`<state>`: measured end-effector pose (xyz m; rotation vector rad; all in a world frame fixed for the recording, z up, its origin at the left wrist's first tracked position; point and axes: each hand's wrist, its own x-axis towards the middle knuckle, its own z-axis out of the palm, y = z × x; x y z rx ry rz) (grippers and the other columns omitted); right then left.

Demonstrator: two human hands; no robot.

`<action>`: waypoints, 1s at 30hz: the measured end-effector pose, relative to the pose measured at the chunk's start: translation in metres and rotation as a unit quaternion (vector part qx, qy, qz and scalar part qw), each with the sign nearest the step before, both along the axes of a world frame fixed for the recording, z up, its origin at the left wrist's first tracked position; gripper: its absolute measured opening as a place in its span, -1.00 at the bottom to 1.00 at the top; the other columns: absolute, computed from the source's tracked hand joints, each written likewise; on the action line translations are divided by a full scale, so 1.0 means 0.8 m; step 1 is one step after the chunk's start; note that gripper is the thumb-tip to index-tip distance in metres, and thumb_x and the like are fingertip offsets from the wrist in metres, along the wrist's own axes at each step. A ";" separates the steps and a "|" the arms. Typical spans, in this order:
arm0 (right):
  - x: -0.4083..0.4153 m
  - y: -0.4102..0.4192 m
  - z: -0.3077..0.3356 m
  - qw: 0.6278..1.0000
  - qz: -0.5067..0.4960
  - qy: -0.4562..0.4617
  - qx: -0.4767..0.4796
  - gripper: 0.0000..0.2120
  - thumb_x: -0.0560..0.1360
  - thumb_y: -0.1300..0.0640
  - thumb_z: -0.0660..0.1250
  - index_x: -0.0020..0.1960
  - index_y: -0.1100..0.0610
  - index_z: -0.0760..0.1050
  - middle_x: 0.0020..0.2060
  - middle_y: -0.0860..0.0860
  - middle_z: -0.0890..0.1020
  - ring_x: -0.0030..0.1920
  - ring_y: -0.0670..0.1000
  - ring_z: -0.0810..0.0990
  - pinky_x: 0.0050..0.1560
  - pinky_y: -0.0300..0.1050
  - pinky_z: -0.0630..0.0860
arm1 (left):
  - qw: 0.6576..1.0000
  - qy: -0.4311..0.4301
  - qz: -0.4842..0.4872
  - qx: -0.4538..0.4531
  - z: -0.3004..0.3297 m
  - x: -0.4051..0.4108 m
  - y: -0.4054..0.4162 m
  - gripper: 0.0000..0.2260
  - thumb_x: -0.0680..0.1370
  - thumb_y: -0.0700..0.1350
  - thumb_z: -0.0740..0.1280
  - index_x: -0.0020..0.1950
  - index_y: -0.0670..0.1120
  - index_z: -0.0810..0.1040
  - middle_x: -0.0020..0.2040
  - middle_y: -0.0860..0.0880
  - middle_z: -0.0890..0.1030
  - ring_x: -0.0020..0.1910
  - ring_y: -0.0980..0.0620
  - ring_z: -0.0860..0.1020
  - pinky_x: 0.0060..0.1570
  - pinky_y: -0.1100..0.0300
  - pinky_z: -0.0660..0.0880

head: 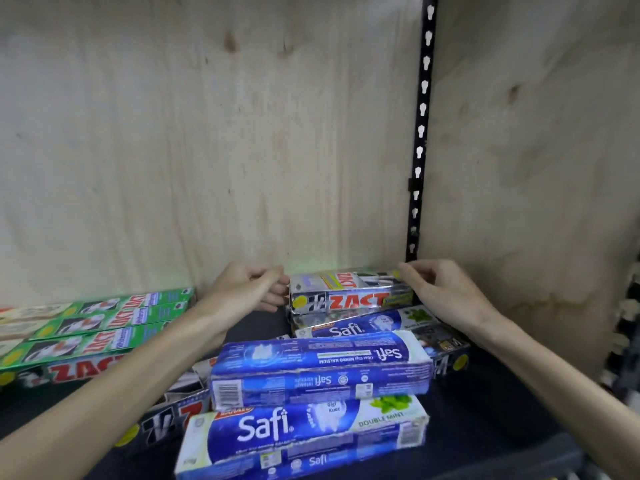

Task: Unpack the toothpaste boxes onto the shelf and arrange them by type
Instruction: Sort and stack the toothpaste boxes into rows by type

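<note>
Plywood back wall (pixel 207 133) fills most of the view, with a black slotted shelf rail (pixel 420 133) running up it on the right and a dark shelf (pixel 485 410) below. Biggest group on it is the green ZACT boxes (pixel 100 323), lined up flat at the left, touching each other. In the middle front there's a loose pile of blue Safi boxes (pixel 311 403) — the front one reads "Safi" and "DOUBLE MINT", the one on top of it is upside down to me, with "MIKRO KALSIUM" just readable.

The box being handled is the silver ZACT box (pixel 349 292) at the back, sitting on another Safi box right against the wall. Its long axis runs left-right, straight ahead of both hands. The left hand (pixel 249 289) is at its left end, fingers curled — can't really tell if they're gripping the end or just touching it. The right hand (pixel 440 289) pinches the right end with its fingertips. Both hands are about equally near, one per end, so I'd guess the next move is a two-handed lift or slide toward the other ZACTs on the left.
</note>
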<state>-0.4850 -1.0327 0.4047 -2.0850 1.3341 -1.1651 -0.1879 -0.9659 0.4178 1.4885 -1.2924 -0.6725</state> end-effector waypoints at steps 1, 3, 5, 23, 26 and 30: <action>-0.002 0.004 -0.001 1.000 -0.009 0.008 -0.006 -0.65 0.62 -0.19 0.26 0.03 0.03 0.69 -0.15 -0.15 0.72 -0.15 -0.27 0.63 -0.23 -0.38 0.45 | 1.000 -0.002 -0.010 0.004 0.002 0.001 0.003 -0.75 0.65 -0.04 0.32 0.03 -0.19 0.69 -0.10 -0.14 0.75 -0.13 -0.05 0.74 -0.15 0.21 0.66; -0.003 0.006 0.004 0.998 -0.034 0.039 -0.027 -0.67 0.63 -0.17 0.25 -0.08 0.00 0.66 -0.26 -0.18 0.68 -0.28 -0.35 0.57 -0.33 -0.47 0.40 | 0.999 -0.015 -0.027 0.022 0.009 0.003 0.008 -0.72 0.66 -0.04 0.29 0.04 -0.22 0.69 -0.12 -0.14 0.75 -0.13 -0.06 0.74 -0.17 0.21 0.66; 0.000 0.004 0.018 0.995 -0.056 0.061 -0.052 -0.56 0.64 -0.17 0.22 -0.23 0.10 0.61 -0.36 -0.12 0.65 -0.34 -0.29 0.56 -0.37 -0.43 0.37 | 0.999 -0.020 -0.024 0.032 0.015 0.006 0.004 -0.71 0.68 -0.06 0.26 0.04 -0.23 0.67 -0.11 -0.14 0.75 -0.15 -0.04 0.74 -0.20 0.22 0.66; 0.055 -0.123 0.038 0.973 0.062 0.099 0.197 0.27 0.06 -0.79 -0.14 0.49 -0.02 0.39 -0.03 -0.07 0.68 0.24 0.06 0.59 0.48 0.15 0.33 | 0.996 -0.035 0.065 0.054 -0.010 0.001 -0.082 -0.68 0.56 0.07 0.38 0.02 -0.20 0.63 -0.04 -0.21 0.72 -0.02 -0.18 0.68 0.15 -0.13 0.59; 0.052 -0.122 0.038 0.979 0.051 0.066 0.189 0.09 0.19 -0.72 -0.04 0.45 -0.05 0.43 0.00 -0.06 0.70 0.19 0.05 0.61 0.44 0.15 0.37 | 0.997 0.005 0.070 0.028 0.000 -0.006 -0.078 -0.65 0.52 0.06 0.45 0.17 -0.16 0.57 0.10 -0.15 0.68 0.02 -0.11 0.66 0.13 -0.10 0.62; 0.048 -0.106 0.036 0.986 0.057 0.042 0.150 -0.47 0.52 -0.29 0.25 0.36 -0.01 0.49 0.26 -0.06 0.60 0.21 -0.04 0.55 0.32 0.00 0.42 | 0.997 0.027 0.068 -0.010 0.007 -0.016 -0.067 -0.51 0.59 -0.17 0.43 0.48 -0.21 0.38 0.22 -0.11 0.61 -0.08 0.05 0.65 -0.15 0.13 0.66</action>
